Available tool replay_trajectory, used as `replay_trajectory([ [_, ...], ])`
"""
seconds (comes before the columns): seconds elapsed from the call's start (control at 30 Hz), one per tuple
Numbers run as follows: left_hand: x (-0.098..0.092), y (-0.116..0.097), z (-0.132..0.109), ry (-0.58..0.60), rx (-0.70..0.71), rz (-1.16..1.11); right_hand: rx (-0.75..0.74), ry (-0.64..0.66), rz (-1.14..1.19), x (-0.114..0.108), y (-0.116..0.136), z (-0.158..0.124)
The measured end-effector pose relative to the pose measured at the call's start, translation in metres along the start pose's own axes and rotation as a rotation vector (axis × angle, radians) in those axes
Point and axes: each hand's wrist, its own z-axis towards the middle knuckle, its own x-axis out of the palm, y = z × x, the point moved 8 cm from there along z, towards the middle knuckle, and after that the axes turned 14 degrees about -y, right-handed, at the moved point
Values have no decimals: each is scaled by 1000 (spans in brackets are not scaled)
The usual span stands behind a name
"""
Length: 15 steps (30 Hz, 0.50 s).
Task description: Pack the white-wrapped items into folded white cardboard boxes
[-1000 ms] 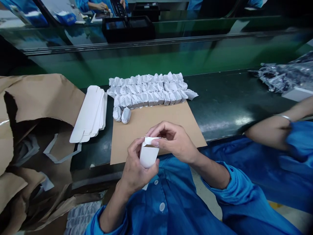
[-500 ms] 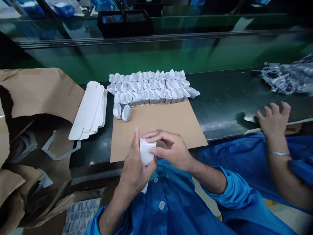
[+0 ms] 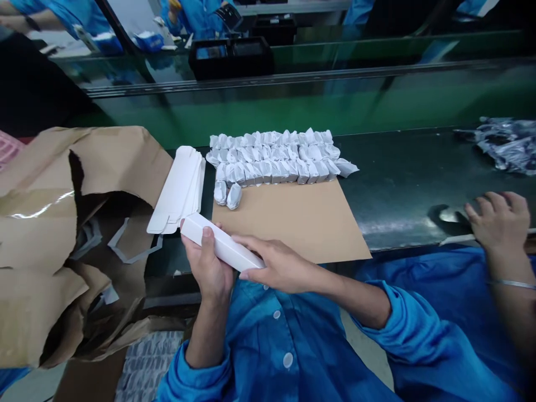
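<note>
A long white carton (image 3: pixel 224 243) lies slantwise between my two hands, above the near edge of the brown cardboard sheet (image 3: pixel 288 218). My left hand (image 3: pixel 209 262) is wrapped round its left part, thumb on top. At the right end, my right hand (image 3: pixel 278 265) grips it between thumb and fingers. Several small paper-wrapped pieces (image 3: pixel 272 170) stand in rows on the back of the sheet, with two more in front at the left. Flat white cartons (image 3: pixel 178 190) are piled left of the sheet.
A torn brown cardboard box (image 3: pixel 113 162) stands at the left. Clear plastic bags (image 3: pixel 508 148) lie on the dark table at the right. Near them rests a co-worker's hand (image 3: pixel 500 220). A black tray (image 3: pixel 230 56) sits behind the green barrier. More wrapped pieces (image 3: pixel 146 363) are low at the left.
The carton has turned from end-on to lengthwise, its left end raised toward the flat cartons. My left hand has shifted left along it; my right hand now holds the other end.
</note>
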Motion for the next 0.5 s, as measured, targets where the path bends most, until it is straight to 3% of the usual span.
replay_trajectory([
  [0.07, -7, -14, 11, 5, 201, 109, -35, 110, -33, -2, 1, 17],
  [0.13, -9, -36, 10, 84, 572, 374, -76, 275, -56, -7, 2, 37],
  [0.2, 2, -45, -2, 291, 949, 672, -167, 418, -231, -11, 4, 56],
  [0.23, 9, -41, -9, 428, 1076, 799, -218, 386, -391, -16, 5, 69],
  [0.3, 20, -28, -15, 680, 1195, 987, -293, 159, -723, -28, 11, 99],
  [0.37, 28, -18, -13, 806, 1218, 1108, -351, -24, -953, -28, 20, 119],
  [0.5, 33, -12, -6, 844, 1226, 1199, -448, 101, -1060, -4, 20, 128],
])
